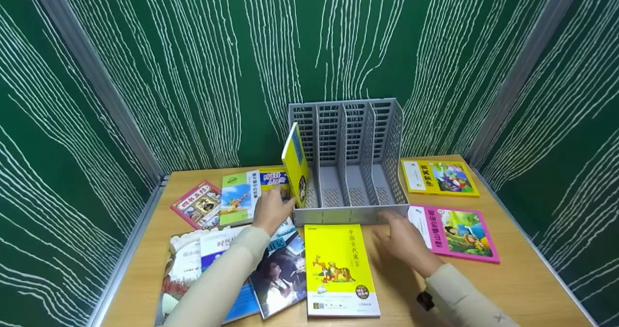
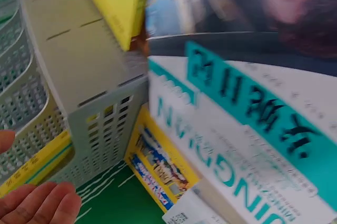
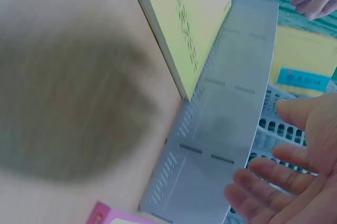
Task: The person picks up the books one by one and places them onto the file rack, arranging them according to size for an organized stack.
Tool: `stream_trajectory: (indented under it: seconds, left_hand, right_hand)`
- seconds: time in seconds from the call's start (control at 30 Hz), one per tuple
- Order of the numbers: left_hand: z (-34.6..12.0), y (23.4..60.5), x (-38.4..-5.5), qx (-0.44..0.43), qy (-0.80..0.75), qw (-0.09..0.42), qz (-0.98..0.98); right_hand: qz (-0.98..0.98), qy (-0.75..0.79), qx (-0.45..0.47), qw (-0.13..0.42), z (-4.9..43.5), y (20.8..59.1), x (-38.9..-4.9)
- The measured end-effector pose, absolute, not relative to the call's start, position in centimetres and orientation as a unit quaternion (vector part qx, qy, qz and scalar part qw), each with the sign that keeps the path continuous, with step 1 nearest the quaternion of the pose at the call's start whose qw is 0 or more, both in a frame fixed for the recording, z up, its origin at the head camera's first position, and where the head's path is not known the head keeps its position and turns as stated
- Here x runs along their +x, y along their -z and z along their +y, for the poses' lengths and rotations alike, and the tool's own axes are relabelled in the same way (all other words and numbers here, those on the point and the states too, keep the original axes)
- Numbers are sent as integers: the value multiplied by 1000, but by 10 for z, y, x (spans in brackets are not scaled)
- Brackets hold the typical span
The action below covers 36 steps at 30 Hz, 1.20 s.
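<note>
A grey slotted file rack (image 1: 323,215) stands against the back wall, a yellow book (image 1: 291,160) upright in its leftmost compartment. Left of the rack is my left hand (image 1: 273,211), fingers loosely extended beside that book; in the left wrist view its fingertips (image 2: 39,205) show near the rack's side. By the rack's front right corner I see my right hand (image 1: 404,242). The right wrist view shows this hand (image 3: 295,171) with fingers spread over the rack's front lip, holding nothing. Between the hands, a yellow book with a tiger cover (image 1: 337,269) lies flat before the rack.
At the left, several books overlap on the wooden table, among them a green-and-white book (image 1: 239,199), a red-edged book (image 1: 198,203) and one with a dark photo cover (image 1: 280,278). At the right lie a yellow book (image 1: 441,177) and a pink book (image 1: 462,232).
</note>
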<state>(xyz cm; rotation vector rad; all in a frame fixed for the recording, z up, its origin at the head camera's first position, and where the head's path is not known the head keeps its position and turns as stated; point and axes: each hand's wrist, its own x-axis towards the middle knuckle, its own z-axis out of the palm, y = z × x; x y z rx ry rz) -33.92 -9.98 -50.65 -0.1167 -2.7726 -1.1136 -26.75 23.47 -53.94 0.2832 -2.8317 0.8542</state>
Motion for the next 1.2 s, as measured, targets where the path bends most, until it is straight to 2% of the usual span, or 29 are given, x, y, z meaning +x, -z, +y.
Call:
stream_trajectory:
  seconds: [0.17, 0.37, 0.8, 1.03, 1.2]
  left_hand:
    - [-99, 520, -330, -79, 338, 85, -934]
    - [-97, 531, -328, -165, 278, 71, -944]
    - [-81, 537, -334, -270, 125, 82, -951]
    - [-76, 537, -344, -304, 36, 136, -942]
    - [-73, 530, -346, -300, 27, 92, -949]
  right_hand:
    - [-951, -297, 68, 47, 227, 545, -257]
    - [-954, -295, 40, -12, 211, 552, -250]
    - [-958, -275, 0, -84, 189, 578, -252]
    - [-955, -261, -29, -137, 184, 579, -265]
    - [-947, -284, -38, -146, 181, 578, -270]
